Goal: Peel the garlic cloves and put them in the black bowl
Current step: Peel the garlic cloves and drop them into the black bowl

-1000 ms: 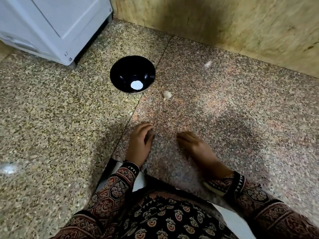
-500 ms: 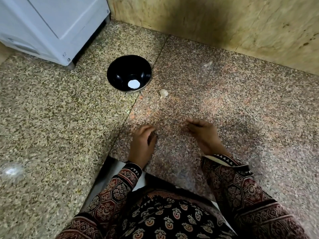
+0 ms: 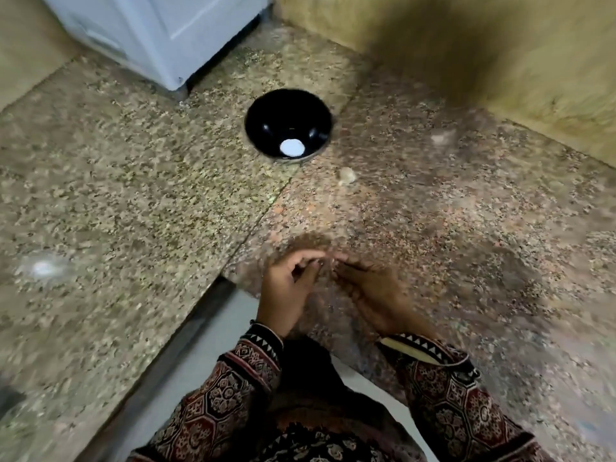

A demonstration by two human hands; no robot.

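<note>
Closest to me, at the bottom of the frame, are two patterned sleeves (image 3: 226,395) in dark red and black, reaching up over the edge of a speckled stone counter (image 3: 466,228). Just above them, in the lower middle, the left hand (image 3: 290,291) and right hand (image 3: 376,295) are brought together, fingertips nearly meeting. The left hand's fingers are curled with the thumb tucked toward them, and the right hand's fingers are bent inward too. The picture is smeared there, so I cannot tell whether either hand grasps anything or what might sit between the fingertips. Farther up, a little right of centre, one small pale garlic clove (image 3: 346,176) lies alone on the stone, well apart from the hands. Just up and left of it stands the black bowl (image 3: 266,128), near the clove but not touching it, with a bright white oval patch low inside; I cannot say whether that is glare or something lying in it. Beyond, the upper left holds a white appliance (image 3: 166,35), and a yellowish wall (image 3: 500,61) fills the upper right.
</note>
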